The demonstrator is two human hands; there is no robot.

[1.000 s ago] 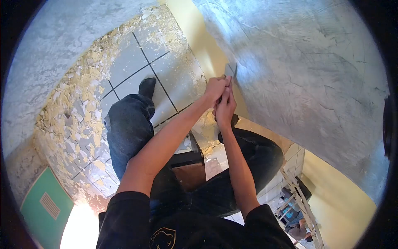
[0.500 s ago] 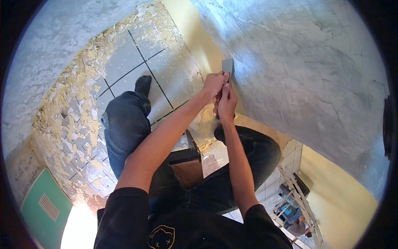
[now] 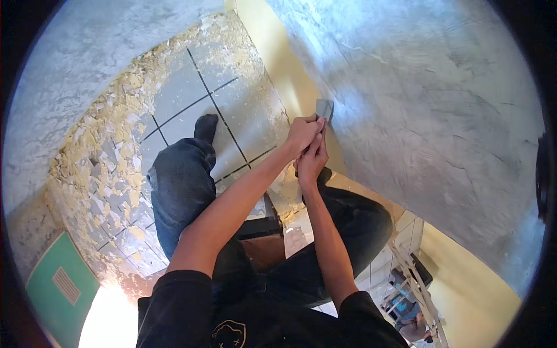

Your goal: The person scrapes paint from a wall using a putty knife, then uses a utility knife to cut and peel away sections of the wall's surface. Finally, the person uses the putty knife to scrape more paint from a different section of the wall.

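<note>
Both of my hands are closed on a scraper with a flat grey metal blade [image 3: 324, 108]. My left hand [image 3: 304, 133] grips it close behind the blade. Just below, my right hand [image 3: 313, 162] wraps the handle, which is mostly hidden by the fingers. The blade meets the wall where a strip of yellow paint [image 3: 297, 81] borders the bare grey wall surface [image 3: 418, 110].
Yellow and white paint flakes [image 3: 110, 168] cover much of the grey tiled floor [image 3: 191, 87]. My bent legs are spread around a low brown seat [image 3: 264, 251]. A green panel [image 3: 62, 287] stands at lower left, a wooden ladder [image 3: 419, 290] at lower right.
My hands and the scraper have drawn a little back toward me along the wall. The view has shifted slightly as well.
</note>
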